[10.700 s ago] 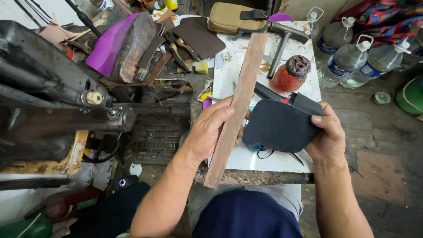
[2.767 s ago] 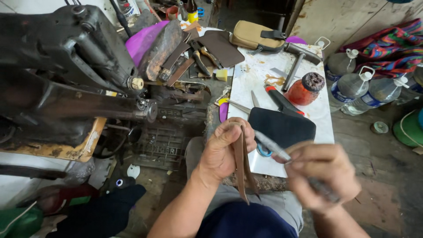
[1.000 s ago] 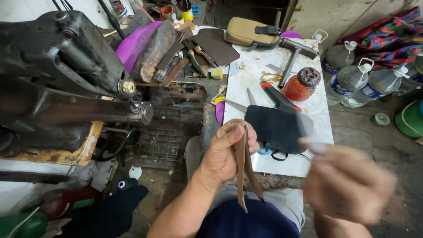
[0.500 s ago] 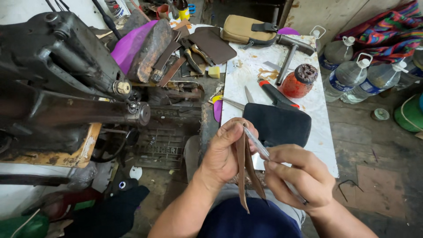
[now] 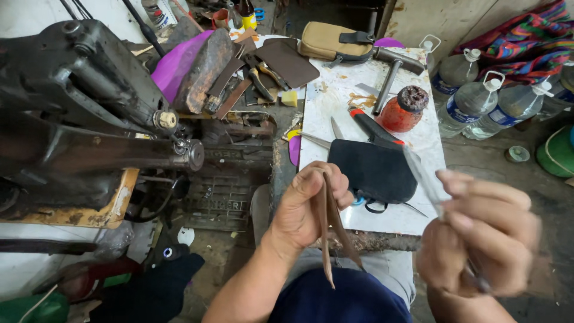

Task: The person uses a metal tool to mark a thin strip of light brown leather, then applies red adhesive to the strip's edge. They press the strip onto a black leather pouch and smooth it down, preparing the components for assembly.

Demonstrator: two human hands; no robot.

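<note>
Between the left hand's closed fingers hangs a folded brown leather strip, its ends pointing down over the lap; the blurred right hand grips a thin blade just beside a dark leather piece on the white table

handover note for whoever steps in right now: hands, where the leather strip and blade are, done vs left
Left hand: grip shut on the brown leather strip, folded so two tapered ends hang down over the lap.
Right hand: motion-blurred, grip shut on a thin blade whose tip points up and away, clear of the strip.
White worktable: dark leather piece at the near edge, red-handled tool and red pot behind it, hammer further back. Black sewing machine at left.
Done: strip is narrow with pointed ends.
Left: cannot tell; no blade contact now.
</note>
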